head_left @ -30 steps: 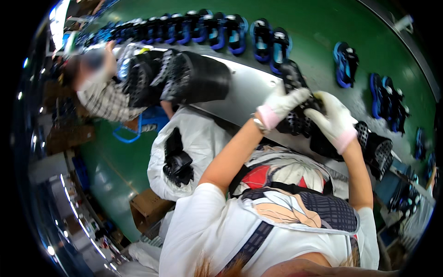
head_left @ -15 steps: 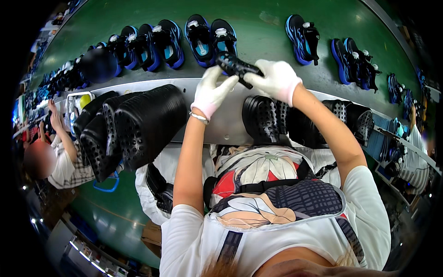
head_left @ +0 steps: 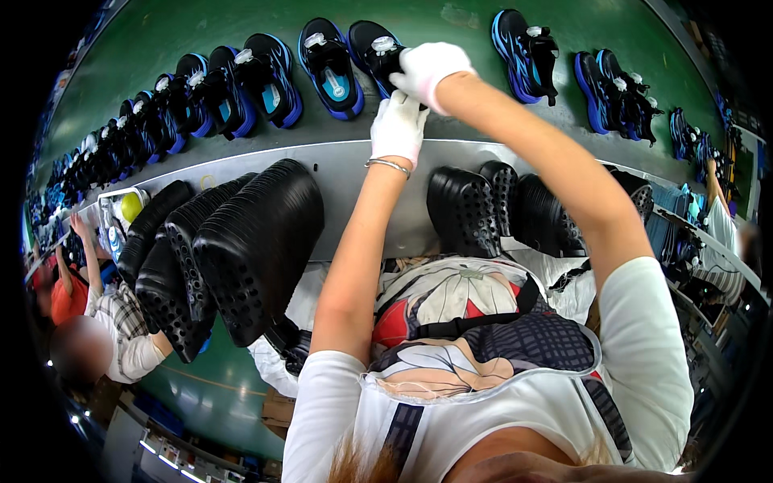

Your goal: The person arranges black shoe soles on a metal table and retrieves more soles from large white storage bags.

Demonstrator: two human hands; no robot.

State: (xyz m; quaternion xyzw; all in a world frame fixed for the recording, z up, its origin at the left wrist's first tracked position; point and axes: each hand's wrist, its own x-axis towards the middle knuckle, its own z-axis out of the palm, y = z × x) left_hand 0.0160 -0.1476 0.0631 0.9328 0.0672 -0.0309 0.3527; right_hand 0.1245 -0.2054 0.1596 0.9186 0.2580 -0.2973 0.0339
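Both my hands wear white gloves and meet at the heel end of a black sneaker (head_left: 373, 47) with blue sole edges, standing on the green line. My left hand (head_left: 398, 129) closes its fingers at the heel of that shoe. Over the shoe's opening my right hand (head_left: 433, 72) is curled, and it hides the opening and whatever its fingers hold. The black perforated shoe insert seen earlier is out of sight here. Just left stands a matching sneaker (head_left: 332, 76) with its turquoise insole showing.
Nested stacks of black perforated shoe inserts (head_left: 262, 241) lean at the left of the metal ledge (head_left: 362, 209); more inserts (head_left: 463, 213) sit at the right. Sneakers (head_left: 270, 80) line the green surface (head_left: 439, 24) on both sides. A co-worker (head_left: 133, 346) is at the far left, another at the far right.
The black insert held between my two hands has gone from sight. My hands have moved to the shoe, the right one up over its opening, and the sneakers at left have shifted leftward in view.
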